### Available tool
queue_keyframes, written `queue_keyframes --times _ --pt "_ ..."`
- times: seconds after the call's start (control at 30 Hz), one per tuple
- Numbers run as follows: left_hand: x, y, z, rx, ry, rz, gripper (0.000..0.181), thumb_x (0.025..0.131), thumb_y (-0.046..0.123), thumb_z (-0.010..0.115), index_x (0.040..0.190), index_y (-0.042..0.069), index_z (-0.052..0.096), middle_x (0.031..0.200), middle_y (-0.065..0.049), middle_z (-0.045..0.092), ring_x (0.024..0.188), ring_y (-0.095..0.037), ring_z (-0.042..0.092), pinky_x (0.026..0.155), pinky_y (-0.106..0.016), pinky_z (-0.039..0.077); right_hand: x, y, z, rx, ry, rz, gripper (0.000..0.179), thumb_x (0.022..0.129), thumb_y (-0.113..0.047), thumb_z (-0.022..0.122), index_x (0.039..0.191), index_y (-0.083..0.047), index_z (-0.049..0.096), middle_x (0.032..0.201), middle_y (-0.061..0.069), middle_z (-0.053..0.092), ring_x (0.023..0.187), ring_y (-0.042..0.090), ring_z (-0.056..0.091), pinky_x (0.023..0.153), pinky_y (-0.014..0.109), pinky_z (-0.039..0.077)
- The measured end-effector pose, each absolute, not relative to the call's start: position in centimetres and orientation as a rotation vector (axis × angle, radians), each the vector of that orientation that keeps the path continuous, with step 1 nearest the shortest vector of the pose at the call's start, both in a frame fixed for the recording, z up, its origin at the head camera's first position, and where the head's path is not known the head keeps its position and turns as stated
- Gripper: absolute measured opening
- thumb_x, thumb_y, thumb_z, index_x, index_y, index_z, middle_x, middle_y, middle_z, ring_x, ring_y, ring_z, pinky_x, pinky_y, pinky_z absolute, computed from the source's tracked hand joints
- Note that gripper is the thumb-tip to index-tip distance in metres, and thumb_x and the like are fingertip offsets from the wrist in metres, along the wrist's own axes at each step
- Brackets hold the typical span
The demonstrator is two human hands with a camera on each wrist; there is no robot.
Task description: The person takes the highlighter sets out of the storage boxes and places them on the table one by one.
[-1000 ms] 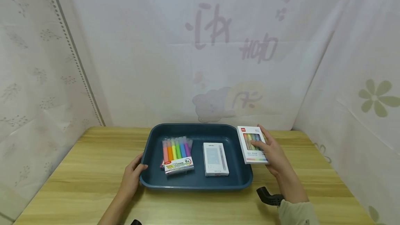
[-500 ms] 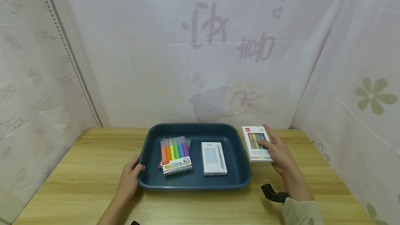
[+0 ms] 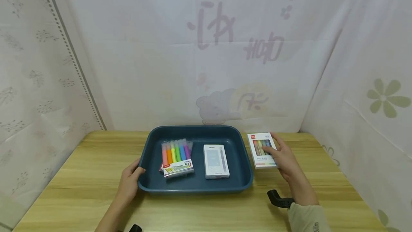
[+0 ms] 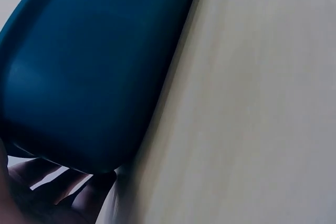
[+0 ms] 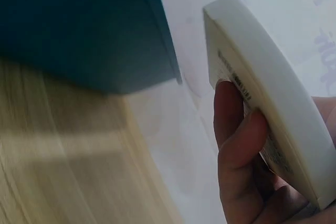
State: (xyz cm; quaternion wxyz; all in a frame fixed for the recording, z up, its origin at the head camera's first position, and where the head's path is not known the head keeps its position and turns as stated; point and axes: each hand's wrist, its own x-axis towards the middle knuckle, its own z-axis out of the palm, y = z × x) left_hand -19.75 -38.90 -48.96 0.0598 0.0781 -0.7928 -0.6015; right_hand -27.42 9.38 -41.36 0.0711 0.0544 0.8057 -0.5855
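My left hand (image 3: 129,180) grips the left side of a dark blue plastic tray (image 3: 196,190), thumb over the rim and fingers against the outer wall. In the left wrist view those fingers (image 4: 97,195) press on the end of the tray (image 4: 100,77). Right of the tray, my right hand (image 3: 287,162) holds a white box of coloured markers (image 3: 265,160) with a front window, thumb on the front. Its fingers support the barcoded back of the box (image 5: 262,77) in the right wrist view. The box is tilted and held up beside the tray's wall (image 5: 89,35).
Inside the tray, a clear pack of rainbow highlighters (image 3: 176,153) lies left, over another pack mostly hidden. A white pen box (image 3: 216,162) lies right of it. The wood-grain table (image 3: 206,214) ends at a patterned curtain (image 3: 154,63). Black wrist mounts (image 3: 279,199) stick out below my hands.
The tray has slid a little to the left with my left hand on it. My right hand has drawn the marker box away from the tray's right rim.
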Motion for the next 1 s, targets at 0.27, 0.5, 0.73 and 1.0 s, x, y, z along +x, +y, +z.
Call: queue_keyframes --times 0.27,0.5,0.73,1.0 --pt "-19.8 -40.1 -49.7 0.228 -2.382 -1.862 0.057 0.093 0.004 0.047 0.149 -0.006 0.045 0.148 -0.029 0.051 0.103 0.009 0.055 0.082 -0.011 0.048 -27.5 8.9 -42.1 0.151 2.392 -1.765 0.077 0.104 -0.022 0.054 0.165 -0.017 0.006 0.109 0.011 0.064 0.075 0.010 0.072 0.066 0.029 0.060" --pt "-20.1 -40.4 -50.1 0.199 -2.353 -1.855 0.056 0.091 0.002 0.048 0.147 -0.007 0.047 0.146 -0.031 0.052 0.098 0.011 0.055 0.079 -0.011 0.048 -27.5 8.4 -43.0 0.205 2.393 -1.764 0.077 0.103 -0.019 0.053 0.165 -0.016 0.007 0.118 0.019 0.057 0.074 0.010 0.070 0.065 0.028 0.059" --pt "-20.2 -40.4 -50.0 0.226 -2.355 -1.888 0.057 0.091 0.003 0.048 0.148 -0.006 0.046 0.146 -0.031 0.051 0.094 0.008 0.057 0.078 -0.014 0.050 -27.9 8.4 -44.6 0.202 2.421 -1.683 0.077 0.103 -0.015 0.053 0.164 -0.008 0.007 0.118 0.023 0.063 0.072 0.010 0.068 0.063 0.026 0.057" --pt "-20.3 -40.2 -49.9 0.242 -2.331 -1.971 0.058 0.093 0.004 0.046 0.150 -0.007 0.042 0.147 -0.033 0.049 0.088 0.006 0.062 0.072 -0.018 0.055 -28.0 8.4 -45.5 0.180 2.436 -1.648 0.077 0.103 -0.014 0.052 0.163 -0.006 0.005 0.135 0.032 0.054 0.076 0.009 0.066 0.066 0.025 0.055"
